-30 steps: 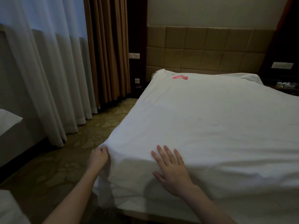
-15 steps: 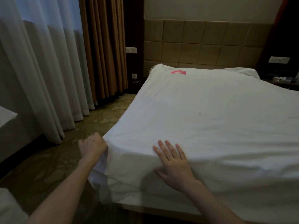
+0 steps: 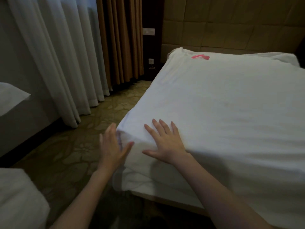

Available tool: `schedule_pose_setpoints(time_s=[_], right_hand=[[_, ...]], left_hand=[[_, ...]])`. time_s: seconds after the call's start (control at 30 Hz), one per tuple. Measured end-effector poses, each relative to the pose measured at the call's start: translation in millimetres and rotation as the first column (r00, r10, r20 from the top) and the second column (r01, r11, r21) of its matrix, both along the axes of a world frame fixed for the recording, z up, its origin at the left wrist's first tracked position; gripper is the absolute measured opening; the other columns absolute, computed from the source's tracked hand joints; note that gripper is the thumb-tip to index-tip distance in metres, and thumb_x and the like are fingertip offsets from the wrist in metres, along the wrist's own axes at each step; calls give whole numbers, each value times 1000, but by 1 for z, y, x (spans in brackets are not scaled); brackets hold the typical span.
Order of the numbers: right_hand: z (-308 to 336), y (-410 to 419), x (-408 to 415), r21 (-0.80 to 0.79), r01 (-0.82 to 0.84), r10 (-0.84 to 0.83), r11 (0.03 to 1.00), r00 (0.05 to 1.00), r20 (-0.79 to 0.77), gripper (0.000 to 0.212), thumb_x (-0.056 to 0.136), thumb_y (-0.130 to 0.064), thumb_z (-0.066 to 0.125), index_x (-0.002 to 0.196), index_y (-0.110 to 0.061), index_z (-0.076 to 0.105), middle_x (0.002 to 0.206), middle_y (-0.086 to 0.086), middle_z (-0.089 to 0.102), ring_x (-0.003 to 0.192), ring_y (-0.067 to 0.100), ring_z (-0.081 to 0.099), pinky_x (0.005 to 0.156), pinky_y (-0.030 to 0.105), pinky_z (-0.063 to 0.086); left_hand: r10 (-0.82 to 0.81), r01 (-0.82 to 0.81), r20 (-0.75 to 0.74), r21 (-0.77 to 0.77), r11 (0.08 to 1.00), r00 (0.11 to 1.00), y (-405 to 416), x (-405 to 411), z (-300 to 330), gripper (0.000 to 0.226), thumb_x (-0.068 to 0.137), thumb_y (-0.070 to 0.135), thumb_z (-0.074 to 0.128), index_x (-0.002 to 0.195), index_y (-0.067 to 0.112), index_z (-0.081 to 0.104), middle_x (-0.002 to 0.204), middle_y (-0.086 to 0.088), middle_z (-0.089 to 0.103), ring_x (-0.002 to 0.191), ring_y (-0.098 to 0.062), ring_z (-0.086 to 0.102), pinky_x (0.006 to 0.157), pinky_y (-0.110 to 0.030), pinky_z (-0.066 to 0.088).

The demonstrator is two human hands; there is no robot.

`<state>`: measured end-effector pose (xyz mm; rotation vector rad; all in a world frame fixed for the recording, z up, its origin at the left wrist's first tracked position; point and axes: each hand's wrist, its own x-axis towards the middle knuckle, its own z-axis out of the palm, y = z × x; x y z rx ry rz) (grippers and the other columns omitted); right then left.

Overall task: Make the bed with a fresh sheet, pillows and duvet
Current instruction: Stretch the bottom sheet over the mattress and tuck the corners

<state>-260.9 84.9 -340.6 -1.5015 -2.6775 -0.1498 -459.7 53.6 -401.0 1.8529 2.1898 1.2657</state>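
A white sheet [image 3: 222, 103] covers the bed, which fills the right side of the head view. My right hand [image 3: 165, 142] lies flat with spread fingers on the sheet's near left corner, pressing it down. My left hand [image 3: 112, 146] is held edge-on with straight fingers against the side of that corner, where the sheet folds over the mattress edge. Loose folds of sheet [image 3: 140, 179] hang below the corner. A small pink object [image 3: 200, 57] lies on the sheet near the headboard.
A tan padded headboard [image 3: 231, 30] stands behind the bed. White sheer curtains [image 3: 57, 55] and brown drapes [image 3: 120, 40] hang at the left. Patterned carpet [image 3: 74, 146] runs between bed and curtains. White bedding [image 3: 19, 199] sits at the lower left, more white fabric [image 3: 9, 96] at the far left.
My left hand let go of the sheet corner and opened flat against its side. My right hand stayed pressing on the sheet. The view moved closer and lower.
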Motion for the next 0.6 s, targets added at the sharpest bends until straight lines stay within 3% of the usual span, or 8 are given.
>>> schedule_pose_setpoints(time_s=[0.07, 0.1, 0.2, 0.33, 0.4, 0.47, 0.53, 0.6], right_hand=[[-9, 1, 1, 61, 1, 0, 998, 1000, -12, 86, 86, -71, 40, 151, -37, -5, 161, -2, -9, 148, 21, -8, 118, 52, -5], [-12, 2, 2, 86, -1, 3, 996, 1000, -21, 87, 85, -71, 41, 151, -37, -5, 162, -2, -7, 148, 21, -6, 118, 51, -5], [-16, 5, 5, 130, -8, 14, 991, 999, -50, 87, 84, -72, 42, 152, -39, -1, 162, -3, -1, 149, 20, -2, 119, 50, -2], [-17, 5, 3, 141, -8, 18, 990, 997, -69, 87, 83, -72, 43, 152, -38, 3, 162, -2, 4, 149, 22, 3, 119, 50, 1], [-16, 5, 3, 156, -10, 21, 988, 997, -69, 87, 83, -72, 43, 152, -37, 5, 162, -1, 6, 149, 22, 5, 119, 50, 1], [-16, 4, 4, 161, -4, 14, 987, 998, -59, 87, 83, -73, 43, 152, -37, 6, 162, -1, 7, 149, 22, 6, 119, 50, 2], [-17, 4, 3, 151, -9, 18, 988, 998, -59, 87, 83, -72, 44, 152, -36, 8, 161, 0, 10, 148, 23, 8, 119, 50, 3], [-18, 3, 4, 189, -6, 16, 982, 998, -53, 86, 81, -69, 51, 152, -31, 20, 159, 5, 22, 146, 26, 20, 117, 53, 13]], left_hand=[[-93, 70, -141, -160, 985, 986, 6, 0, -20, 124, 66, 70, 68, 152, 19, -7, 159, -1, -7, 146, -20, -1, 116, -49, -2], [-94, 57, -145, -237, 970, 985, 9, -3, -32, 132, 62, 74, 66, 150, 23, -18, 158, 1, -16, 147, -22, -7, 116, -53, -2], [6, -1, 11, -399, 917, 1000, 9, -17, -66, 131, 59, 82, 58, 146, 30, -25, 159, 3, -14, 147, -26, -2, 115, -62, 4], [113, -122, -45, -338, 933, 993, -6, -7, -76, 110, 75, 69, 58, 151, 18, -2, 159, -9, 6, 146, -29, 9, 116, -52, -2], [179, -186, -80, -88, 979, 981, -20, 9, -78, 80, 83, 40, 67, 143, 10, 23, 149, -16, 25, 139, -32, 24, 115, -56, 17], [37, 10, -290, 159, 987, 956, -37, 26, -89, 54, 81, 23, 68, 126, 10, 42, 130, -13, 42, 122, -30, 41, 106, -54, 34], [-280, 361, -543, 46, 931, 791, -49, 37, -110, 47, 80, 30, 60, 123, 15, 48, 125, -7, 51, 118, -24, 48, 105, -47, 38], [-454, 398, -597, -234, 887, 662, -50, 39, -127, 58, 72, 39, 65, 125, 20, 55, 124, -3, 61, 115, -19, 57, 99, -42, 46]])
